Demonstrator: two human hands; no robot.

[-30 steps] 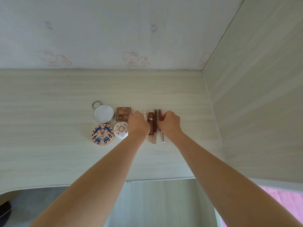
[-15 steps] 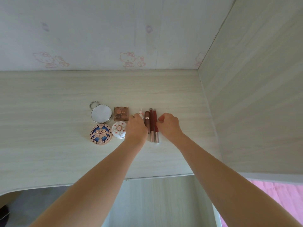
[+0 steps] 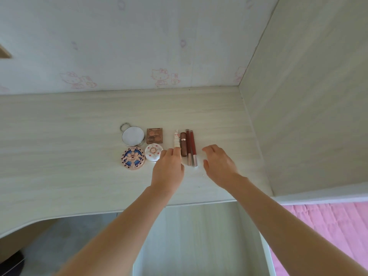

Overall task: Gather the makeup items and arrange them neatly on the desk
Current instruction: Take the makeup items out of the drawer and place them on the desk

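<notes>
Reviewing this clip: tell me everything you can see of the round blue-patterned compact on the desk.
The round blue-patterned compact lies flat and closed on the pale wood-grain desk, at the front left of the makeup group. Its lid shows a blue, symmetrical ornamental design inside a rose-gold rim that looks metallic. It sits just in front of the round mirror, close beside the small white compact; actual contact is unclear. Neither hand touches it.
</notes>
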